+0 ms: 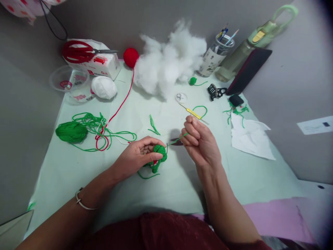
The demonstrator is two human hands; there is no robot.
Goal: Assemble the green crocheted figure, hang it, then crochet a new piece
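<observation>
My left hand (142, 152) is closed around a small green crocheted toy (159, 151) with a bit of red and white on it. A green yarn tail (149, 177) hangs from the toy onto the table. To the right, my right hand (196, 139) is raised with its fingers curled on a strand of green yarn (177, 139) that runs taut to the toy. A thin needle-like tip shows above its fingers, too small to make out. Just beyond that hand lies a yellow-handled crochet hook (194, 113).
A green yarn ball (71, 132) with tangled strands lies left. Behind are red scissors (79, 52) on a box, a red yarn ball (130, 57), white stuffing (169, 62), a pen jar (213, 57) and a bottle (234, 59). White paper (249, 137) lies right.
</observation>
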